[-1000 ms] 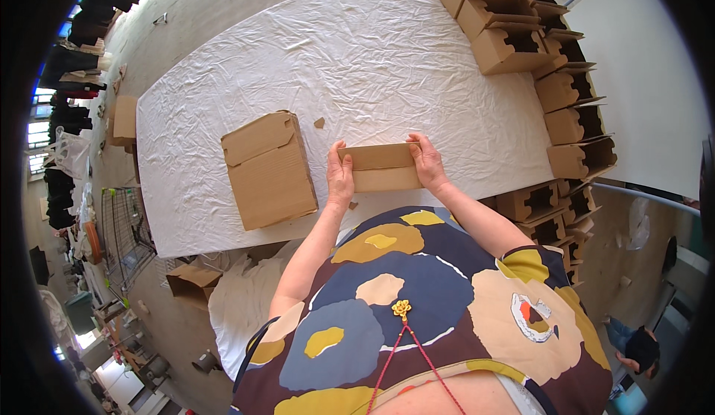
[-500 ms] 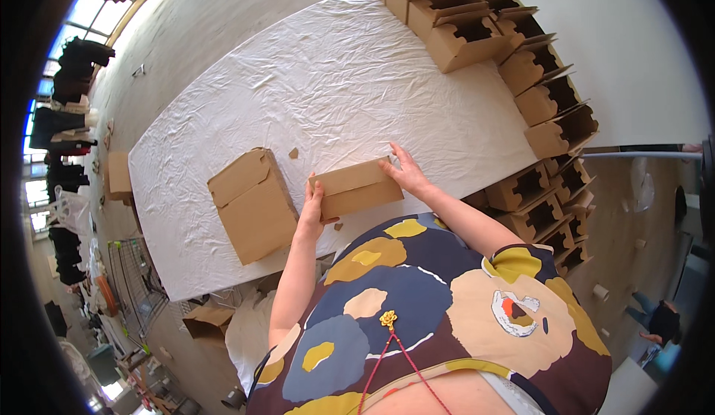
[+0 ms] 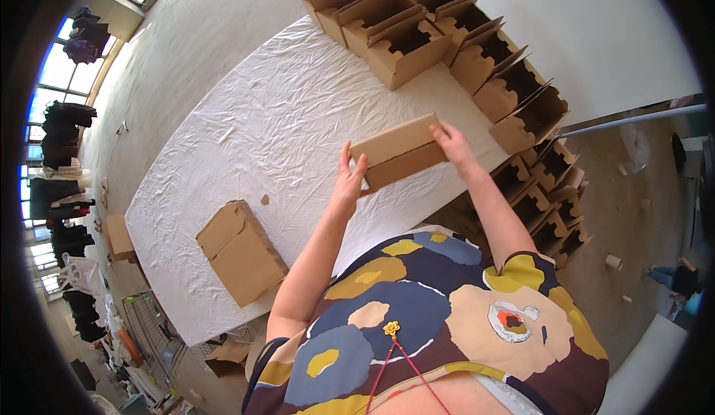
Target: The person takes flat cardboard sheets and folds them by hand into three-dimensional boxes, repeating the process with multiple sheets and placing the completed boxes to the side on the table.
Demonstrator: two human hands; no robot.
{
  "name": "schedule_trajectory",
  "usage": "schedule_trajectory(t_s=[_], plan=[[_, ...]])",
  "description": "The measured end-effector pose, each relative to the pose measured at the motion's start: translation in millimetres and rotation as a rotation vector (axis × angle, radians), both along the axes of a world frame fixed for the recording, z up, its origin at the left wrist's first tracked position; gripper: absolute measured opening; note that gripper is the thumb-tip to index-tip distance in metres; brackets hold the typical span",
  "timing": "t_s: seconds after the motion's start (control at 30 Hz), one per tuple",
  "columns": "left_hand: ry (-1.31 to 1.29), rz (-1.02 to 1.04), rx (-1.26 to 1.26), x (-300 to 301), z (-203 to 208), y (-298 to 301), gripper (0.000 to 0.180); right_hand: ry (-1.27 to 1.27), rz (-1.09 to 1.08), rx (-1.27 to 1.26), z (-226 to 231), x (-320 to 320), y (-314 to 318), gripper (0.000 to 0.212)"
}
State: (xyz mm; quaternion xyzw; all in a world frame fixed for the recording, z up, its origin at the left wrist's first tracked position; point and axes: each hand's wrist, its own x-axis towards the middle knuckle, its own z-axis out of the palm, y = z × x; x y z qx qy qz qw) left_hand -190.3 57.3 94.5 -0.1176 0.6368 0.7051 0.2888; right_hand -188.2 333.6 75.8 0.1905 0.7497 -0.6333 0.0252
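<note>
Both my hands hold a small brown cardboard box (image 3: 400,147) by its ends, above the white cloth-covered table. My left hand (image 3: 348,182) grips the left end, its fingers bent round the corner and the thumb on the near side. On the right end my right hand (image 3: 452,149) presses with its fingers along the edge. A seam runs lengthwise across the box, and its underside is hidden. A stack of flat brown cardboard (image 3: 240,255) lies on the table to the left, near my left forearm.
Rows of open cardboard boxes (image 3: 406,56) stand along the table's far right side. More open boxes (image 3: 538,205) are stacked lower at the right. A small cardboard scrap (image 3: 264,200) lies on the crumpled white cloth (image 3: 246,124). Dark clothes (image 3: 65,128) hang at the far left.
The box has moved away from me and to the right, lifted in both hands. My view has turned, so the box rows and flat cardboard appear further left.
</note>
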Motion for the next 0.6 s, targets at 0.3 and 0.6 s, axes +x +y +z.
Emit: schedule_trajectory(t_s=[0.3,0.6], plan=[[-0.043,-0.077,0.088,-80.4,23.0,105.6,0.085,0.103,-0.408,0.022,-5.4,-93.4,98.1,0.088],[-0.217,-0.078,-0.147,-5.5,-43.6,22.7,0.071,-0.111,-0.415,-0.437,-52.0,-56.6,52.8,0.095]])
